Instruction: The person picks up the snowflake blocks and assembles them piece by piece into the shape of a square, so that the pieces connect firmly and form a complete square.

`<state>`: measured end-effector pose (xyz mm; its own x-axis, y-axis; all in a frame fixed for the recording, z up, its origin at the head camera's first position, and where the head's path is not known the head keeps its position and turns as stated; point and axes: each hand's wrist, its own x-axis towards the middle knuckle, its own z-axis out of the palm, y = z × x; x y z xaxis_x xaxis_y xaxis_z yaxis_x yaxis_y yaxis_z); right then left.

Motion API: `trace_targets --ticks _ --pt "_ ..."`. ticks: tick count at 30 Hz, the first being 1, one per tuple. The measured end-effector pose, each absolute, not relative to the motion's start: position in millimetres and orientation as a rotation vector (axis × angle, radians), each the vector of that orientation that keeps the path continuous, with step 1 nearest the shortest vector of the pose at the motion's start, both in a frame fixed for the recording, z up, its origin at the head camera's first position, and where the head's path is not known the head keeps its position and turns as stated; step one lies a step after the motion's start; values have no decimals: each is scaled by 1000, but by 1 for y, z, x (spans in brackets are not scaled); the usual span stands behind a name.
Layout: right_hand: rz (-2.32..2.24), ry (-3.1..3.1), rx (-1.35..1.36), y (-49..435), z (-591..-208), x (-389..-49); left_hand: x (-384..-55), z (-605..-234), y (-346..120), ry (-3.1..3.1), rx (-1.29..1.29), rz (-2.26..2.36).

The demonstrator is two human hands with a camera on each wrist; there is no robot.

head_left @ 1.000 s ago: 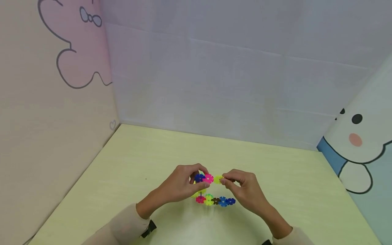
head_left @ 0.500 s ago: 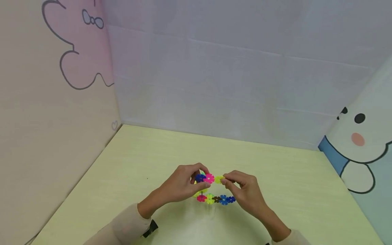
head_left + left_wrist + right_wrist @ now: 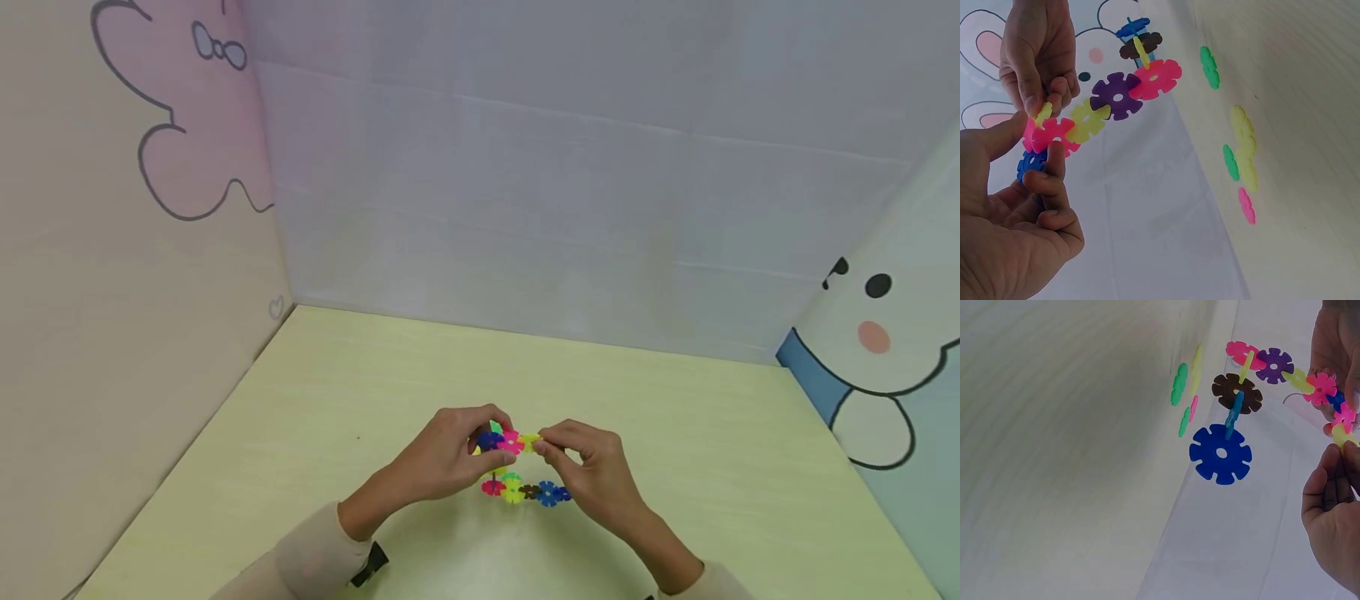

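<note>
While the left hand [image 3: 450, 454] is gripping one end of a multicoloured chain of flat, notched, plastic-looking discs [image 3: 1107, 99], the right hand [image 3: 600, 467] is pinching a bright yellow notched disc [image 3: 529, 442]; both hands are working near each other.

Change: where a narrow gap was showing half a second ago, the yellow disc is now meeting the hot-pink notched end disc [image 3: 512, 435]. It is apparently joining the strand; whether the slots are fully seating, the views are not telling.

Chain: it is hanging above the table, curving round to a dark blue, round, notched free-end disc [image 3: 1207, 453]. Links are showing pink, purple, yellow, brown and blue, neighbours interlocking edge to edge, several standing crosswise.

Beyond: two loose green notched discs [image 3: 1209, 67], yellow notched pieces [image 3: 1243, 125] and one pink notched disc [image 3: 1247, 205] are lying on a pale, wood-look table [image 3: 675, 433].
</note>
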<state>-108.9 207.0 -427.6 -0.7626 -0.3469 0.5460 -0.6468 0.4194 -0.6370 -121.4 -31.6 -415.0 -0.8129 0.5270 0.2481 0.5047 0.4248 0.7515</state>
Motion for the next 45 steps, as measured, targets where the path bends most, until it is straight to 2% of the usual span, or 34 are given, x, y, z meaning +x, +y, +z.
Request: trace_targets --ticks 26,30,36,40,45 --pt "1308 -2538 764 224 -427 -113 -121 -424 -37 2661 892 1415" --pt "1399 -2614 669 237 -425 -128 -118 -425 -42 2671 863 1407" --pt "1418 -2875 498 240 -435 -167 -106 -423 -49 2639 827 1371" --pt "1268 -3003 565 225 -452 -192 -95 -420 -49 2594 810 1342" --pt "1049 -3075 809 202 -474 -213 -81 -417 -50 2549 785 1348"
